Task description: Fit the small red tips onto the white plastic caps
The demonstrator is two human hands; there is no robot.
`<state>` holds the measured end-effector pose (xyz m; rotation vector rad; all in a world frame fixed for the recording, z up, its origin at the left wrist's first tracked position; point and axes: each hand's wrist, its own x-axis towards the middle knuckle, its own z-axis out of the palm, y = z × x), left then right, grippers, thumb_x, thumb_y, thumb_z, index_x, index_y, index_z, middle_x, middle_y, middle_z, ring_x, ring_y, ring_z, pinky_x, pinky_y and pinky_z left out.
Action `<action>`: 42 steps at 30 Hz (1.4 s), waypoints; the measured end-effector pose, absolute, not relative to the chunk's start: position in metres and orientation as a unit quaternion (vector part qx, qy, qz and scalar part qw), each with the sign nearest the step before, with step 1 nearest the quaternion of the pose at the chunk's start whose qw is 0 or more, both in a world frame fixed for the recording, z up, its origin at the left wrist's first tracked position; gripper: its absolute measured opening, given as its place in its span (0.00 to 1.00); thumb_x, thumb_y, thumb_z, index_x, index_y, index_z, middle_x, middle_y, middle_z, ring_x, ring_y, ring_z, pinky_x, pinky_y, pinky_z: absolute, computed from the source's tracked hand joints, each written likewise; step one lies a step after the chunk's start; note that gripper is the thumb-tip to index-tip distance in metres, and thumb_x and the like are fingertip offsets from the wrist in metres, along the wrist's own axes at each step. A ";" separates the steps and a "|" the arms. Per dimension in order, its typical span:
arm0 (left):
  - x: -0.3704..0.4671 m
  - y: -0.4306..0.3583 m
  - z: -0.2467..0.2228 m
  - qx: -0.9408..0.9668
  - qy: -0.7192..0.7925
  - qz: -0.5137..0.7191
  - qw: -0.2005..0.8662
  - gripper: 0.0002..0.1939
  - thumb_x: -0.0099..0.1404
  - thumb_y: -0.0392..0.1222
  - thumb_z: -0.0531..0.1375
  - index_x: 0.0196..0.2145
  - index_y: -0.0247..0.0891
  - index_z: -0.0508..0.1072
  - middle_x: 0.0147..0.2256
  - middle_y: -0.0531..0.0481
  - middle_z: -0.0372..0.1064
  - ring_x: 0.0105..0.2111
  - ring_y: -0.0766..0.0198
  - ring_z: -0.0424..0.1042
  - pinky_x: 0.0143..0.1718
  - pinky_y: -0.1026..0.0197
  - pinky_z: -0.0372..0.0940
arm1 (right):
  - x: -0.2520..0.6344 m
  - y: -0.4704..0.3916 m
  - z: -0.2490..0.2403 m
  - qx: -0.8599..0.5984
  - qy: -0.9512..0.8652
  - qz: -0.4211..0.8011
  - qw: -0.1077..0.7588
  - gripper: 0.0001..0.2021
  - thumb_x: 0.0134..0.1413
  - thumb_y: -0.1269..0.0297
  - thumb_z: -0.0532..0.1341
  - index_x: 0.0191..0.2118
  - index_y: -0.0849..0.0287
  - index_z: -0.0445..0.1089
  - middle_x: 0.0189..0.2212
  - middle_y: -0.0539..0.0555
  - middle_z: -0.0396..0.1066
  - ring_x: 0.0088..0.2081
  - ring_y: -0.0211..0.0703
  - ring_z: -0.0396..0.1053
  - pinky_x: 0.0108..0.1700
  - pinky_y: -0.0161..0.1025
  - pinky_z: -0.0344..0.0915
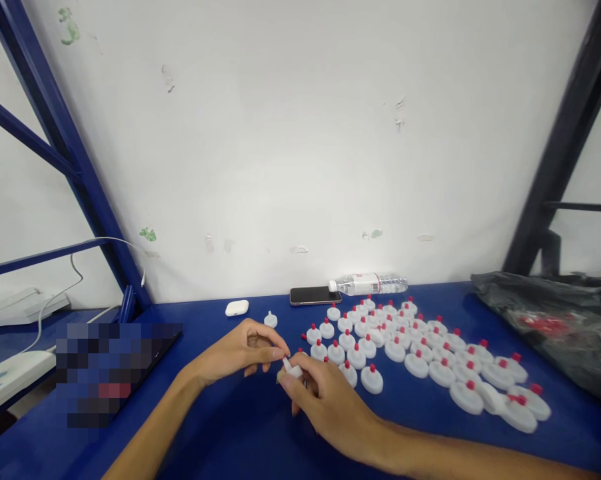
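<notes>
My right hand (325, 400) grips a white cap with a pointed nozzle (293, 369), the nozzle aimed up and to the left. Just left of it, my left hand (248, 347) has its thumb and fingertips pinched near the nozzle tip; what lies between them, if anything, is too small to see. Beyond my left hand stands a white cap without a red tip (270, 320). Several white caps with red tips (372, 380) are spread over the blue table (220, 427) to the right of my hands.
A white case (237, 308), a phone (315, 295) and a clear bottle lying down (370, 284) are near the wall. A black plastic bag (555, 333) lies at the right. At the left are a blurred-out dark device (145, 360) and a power strip (15, 380).
</notes>
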<state>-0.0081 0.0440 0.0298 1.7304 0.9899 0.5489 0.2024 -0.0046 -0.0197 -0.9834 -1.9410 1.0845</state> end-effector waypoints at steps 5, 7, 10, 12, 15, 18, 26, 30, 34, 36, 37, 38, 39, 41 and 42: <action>-0.010 0.043 0.028 0.692 0.370 0.240 0.571 0.14 0.62 0.49 0.69 0.36 0.33 0.81 0.30 0.47 0.73 0.26 0.70 0.65 0.20 0.70 0.56 | 0.204 -0.007 -0.017 -0.380 -0.745 0.411 0.363 0.07 0.61 0.58 0.63 0.40 0.56 0.73 0.26 0.44 0.70 0.26 0.33 0.63 0.28 0.32 0.57; -0.010 0.042 0.027 0.682 0.357 0.233 0.594 0.14 0.59 0.47 0.70 0.38 0.35 0.80 0.32 0.49 0.71 0.27 0.71 0.63 0.20 0.71 0.54 | 0.204 -0.006 -0.018 -0.388 -0.742 0.405 0.367 0.09 0.58 0.60 0.65 0.43 0.55 0.74 0.26 0.44 0.70 0.26 0.34 0.64 0.28 0.32 0.57; -0.009 0.040 0.027 0.657 0.340 0.230 0.633 0.23 0.56 0.44 0.72 0.49 0.42 0.76 0.36 0.52 0.67 0.27 0.73 0.59 0.19 0.72 0.51 | 0.204 -0.005 -0.019 -0.381 -0.739 0.407 0.377 0.12 0.57 0.61 0.66 0.47 0.53 0.75 0.26 0.44 0.72 0.25 0.35 0.65 0.28 0.32 0.59; -0.008 0.039 0.027 0.643 0.324 0.212 0.660 0.30 0.56 0.44 0.72 0.55 0.44 0.73 0.38 0.52 0.67 0.28 0.73 0.59 0.20 0.73 0.52 | 0.204 -0.005 -0.020 -0.358 -0.746 0.407 0.387 0.14 0.56 0.61 0.67 0.49 0.50 0.76 0.29 0.45 0.75 0.25 0.35 0.66 0.30 0.33 0.60; -0.005 0.037 0.026 0.633 0.288 0.144 0.704 0.35 0.53 0.46 0.73 0.58 0.43 0.72 0.40 0.49 0.70 0.30 0.70 0.64 0.22 0.72 0.57 | 0.205 -0.008 -0.021 -0.318 -0.769 0.392 0.392 0.14 0.56 0.60 0.68 0.50 0.47 0.77 0.35 0.45 0.78 0.28 0.35 0.68 0.33 0.33 0.62; -0.002 0.035 0.028 0.639 0.276 0.083 0.713 0.34 0.49 0.45 0.74 0.55 0.40 0.76 0.38 0.49 0.73 0.31 0.66 0.68 0.26 0.69 0.62 | 0.207 -0.011 -0.023 -0.286 -0.794 0.384 0.376 0.14 0.59 0.58 0.67 0.51 0.47 0.77 0.37 0.46 0.78 0.29 0.36 0.68 0.34 0.33 0.63; 0.006 0.031 0.030 0.678 0.292 0.093 0.669 0.26 0.47 0.42 0.73 0.46 0.37 0.81 0.36 0.49 0.75 0.31 0.65 0.68 0.30 0.65 0.61 | 0.207 -0.011 -0.024 -0.316 -0.769 0.431 0.351 0.11 0.61 0.58 0.65 0.49 0.48 0.78 0.27 0.45 0.72 0.21 0.32 0.62 0.25 0.31 0.57; 0.008 0.030 0.027 0.686 0.282 0.109 0.662 0.22 0.48 0.40 0.73 0.43 0.36 0.82 0.33 0.50 0.75 0.32 0.64 0.70 0.33 0.65 0.62 | 0.207 -0.010 -0.024 -0.304 -0.750 0.462 0.363 0.07 0.60 0.64 0.65 0.43 0.51 0.79 0.26 0.44 0.69 0.20 0.30 0.62 0.23 0.29 0.56; 0.010 0.030 0.024 0.697 0.282 0.129 0.646 0.16 0.49 0.39 0.71 0.38 0.34 0.81 0.30 0.51 0.75 0.29 0.67 0.69 0.30 0.66 0.61 | 0.206 -0.009 -0.021 -0.290 -0.737 0.484 0.371 0.05 0.60 0.68 0.63 0.34 0.55 0.77 0.25 0.44 0.69 0.20 0.30 0.61 0.21 0.28 0.56; 0.010 0.031 0.021 0.700 0.282 0.126 0.643 0.15 0.50 0.39 0.70 0.37 0.33 0.81 0.30 0.49 0.76 0.29 0.65 0.70 0.30 0.66 0.62 | 0.207 -0.010 -0.020 -0.289 -0.732 0.491 0.373 0.06 0.60 0.69 0.62 0.35 0.55 0.76 0.25 0.44 0.70 0.21 0.31 0.62 0.20 0.27 0.56; 0.010 0.031 0.020 0.701 0.283 0.126 0.642 0.15 0.50 0.39 0.70 0.37 0.33 0.81 0.30 0.49 0.76 0.29 0.64 0.71 0.30 0.65 0.63 | 0.207 -0.010 -0.019 -0.289 -0.731 0.494 0.372 0.06 0.59 0.70 0.61 0.35 0.55 0.76 0.25 0.44 0.70 0.21 0.31 0.62 0.20 0.27 0.55; 0.010 0.031 0.019 0.703 0.285 0.127 0.640 0.15 0.49 0.39 0.70 0.37 0.33 0.81 0.30 0.49 0.76 0.29 0.64 0.72 0.30 0.65 0.63 | 0.207 -0.010 -0.018 -0.290 -0.729 0.498 0.371 0.07 0.59 0.71 0.61 0.36 0.55 0.76 0.25 0.43 0.70 0.20 0.31 0.61 0.19 0.27 0.55; 0.010 0.031 0.017 0.704 0.287 0.128 0.636 0.15 0.49 0.39 0.69 0.37 0.33 0.81 0.30 0.49 0.77 0.29 0.63 0.73 0.30 0.64 0.64 | 0.207 -0.010 -0.018 -0.289 -0.726 0.503 0.370 0.08 0.58 0.72 0.60 0.36 0.55 0.77 0.25 0.43 0.69 0.20 0.31 0.61 0.19 0.27 0.55; 0.010 0.032 0.016 0.708 0.289 0.129 0.631 0.15 0.50 0.39 0.68 0.37 0.34 0.81 0.30 0.49 0.77 0.28 0.62 0.74 0.30 0.63 0.65 | 0.207 -0.011 -0.018 -0.285 -0.723 0.512 0.367 0.08 0.58 0.71 0.61 0.37 0.54 0.78 0.24 0.43 0.69 0.20 0.31 0.60 0.18 0.28 0.54; 0.010 0.032 0.015 0.709 0.288 0.128 0.630 0.15 0.50 0.39 0.68 0.37 0.34 0.81 0.30 0.49 0.77 0.27 0.62 0.74 0.29 0.63 0.65 | 0.207 -0.011 -0.018 -0.284 -0.722 0.513 0.366 0.09 0.58 0.70 0.61 0.38 0.53 0.78 0.24 0.43 0.69 0.19 0.31 0.60 0.18 0.28 0.54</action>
